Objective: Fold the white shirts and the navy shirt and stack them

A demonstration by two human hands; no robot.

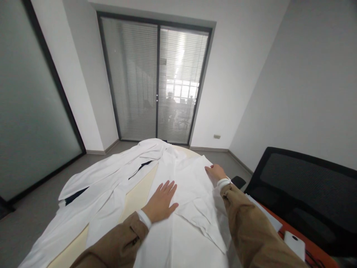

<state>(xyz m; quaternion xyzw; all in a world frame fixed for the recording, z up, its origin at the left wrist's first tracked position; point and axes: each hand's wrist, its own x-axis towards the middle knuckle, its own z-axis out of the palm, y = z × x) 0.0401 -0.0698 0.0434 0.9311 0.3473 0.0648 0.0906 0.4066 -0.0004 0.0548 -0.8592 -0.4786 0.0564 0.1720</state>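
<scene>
A white garment (184,193) lies spread over the bench (134,201), its folds running the length of the round, cream-coloured top and its loose cloth hanging past the bench's near left edge. A long white sleeve-like length (97,190) stretches away to the left, and dark strips (76,195) show through gaps in the cloth. The left hand (160,201) lies flat and spread, fingers fanned apart, on the garment near its edge, with bare bench just beside it. The right hand (216,174) rests palm down on the garment's far right part, fingers close together, not pinching anything, near the bench's edge. Both wrists show white cuffs (144,219) below tan sleeves (117,238). Just right of the bench stands a black mesh chair back (301,186), and beyond the right sleeve lies an orange desk (315,249) carrying a white sheet (267,212), a phone (294,243) and dark cables (312,260). Past the bench's far end, a glass door (154,78) with slatted blinds fills the wall, a frosted glass panel (33,100) runs along the left, and grey floor (36,186) surrounds the bench.
</scene>
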